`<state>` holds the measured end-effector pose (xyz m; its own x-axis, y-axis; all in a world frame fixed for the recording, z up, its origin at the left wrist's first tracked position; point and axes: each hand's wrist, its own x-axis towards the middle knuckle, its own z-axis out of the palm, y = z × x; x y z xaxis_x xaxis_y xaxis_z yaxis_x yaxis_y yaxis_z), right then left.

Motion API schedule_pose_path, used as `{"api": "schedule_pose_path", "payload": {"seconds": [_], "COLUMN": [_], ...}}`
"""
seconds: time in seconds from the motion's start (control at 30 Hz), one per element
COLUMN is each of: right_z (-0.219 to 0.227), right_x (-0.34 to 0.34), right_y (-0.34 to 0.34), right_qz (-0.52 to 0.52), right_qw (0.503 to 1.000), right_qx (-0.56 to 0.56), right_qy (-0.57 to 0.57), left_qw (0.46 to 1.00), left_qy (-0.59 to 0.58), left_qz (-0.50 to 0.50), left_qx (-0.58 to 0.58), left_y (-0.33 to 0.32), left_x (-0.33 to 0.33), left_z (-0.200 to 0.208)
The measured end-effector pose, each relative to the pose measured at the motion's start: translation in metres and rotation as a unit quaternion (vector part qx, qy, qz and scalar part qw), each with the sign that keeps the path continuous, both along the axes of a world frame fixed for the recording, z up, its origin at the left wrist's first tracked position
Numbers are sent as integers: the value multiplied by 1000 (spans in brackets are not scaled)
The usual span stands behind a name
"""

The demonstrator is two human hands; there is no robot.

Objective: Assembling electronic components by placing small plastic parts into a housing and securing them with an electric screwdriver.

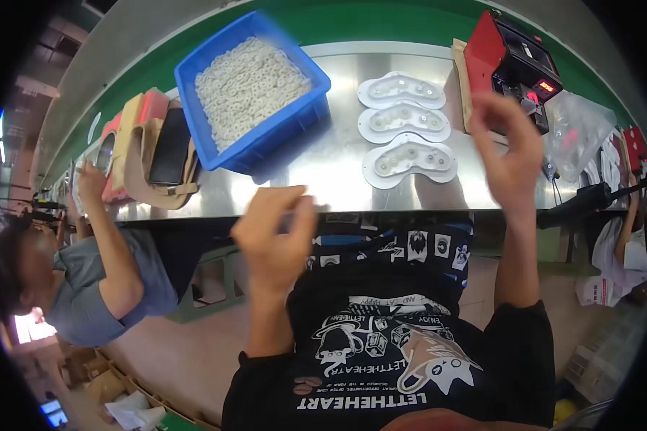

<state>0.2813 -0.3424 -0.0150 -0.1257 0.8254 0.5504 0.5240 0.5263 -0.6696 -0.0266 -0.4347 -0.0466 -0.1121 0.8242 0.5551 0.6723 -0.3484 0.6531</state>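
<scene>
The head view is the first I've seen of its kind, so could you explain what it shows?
No robot here: a fisheye camera on a person's head looks down, bending straight edges. The two bare hands are the wearer's own. The left hand is over the near edge of a metal table; the right hand is near a red machine. A blue bin holds small white rings; beside it are three white trays. I can't tell whether either hand holds anything.

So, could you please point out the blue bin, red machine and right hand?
Blue bin [287,138], head view: outer wall.
Red machine [484,52], head view: side panel.
Right hand [516,154], head view: middle.
</scene>
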Motion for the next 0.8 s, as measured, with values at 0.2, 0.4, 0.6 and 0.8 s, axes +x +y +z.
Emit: {"api": "schedule_pose_path", "payload": {"seconds": [0.2, 0.4, 0.6, 0.8], "right_z": [-41, -46, -22, 27], "right_x": [-13, -6, -11, -43], "right_y": [-32, -37, -4, 150], "right_qz": [55, 65, 73, 13], "right_qw": [983, 981, 980, 972], "right_qx": [-47, -65, 81, 137], "right_qy": [-167, -169, -165, -188], "left_qw": [988, 976, 982, 987], "left_qy": [100, 79, 90, -1], "left_qz": [-115, -197, -147, -57], "left_qx": [17, -40, 74, 150], "left_y": [46, 50, 61, 58], "left_x": [53, 59, 50, 58], "left_z": [-32, -43, -19, 4]}}
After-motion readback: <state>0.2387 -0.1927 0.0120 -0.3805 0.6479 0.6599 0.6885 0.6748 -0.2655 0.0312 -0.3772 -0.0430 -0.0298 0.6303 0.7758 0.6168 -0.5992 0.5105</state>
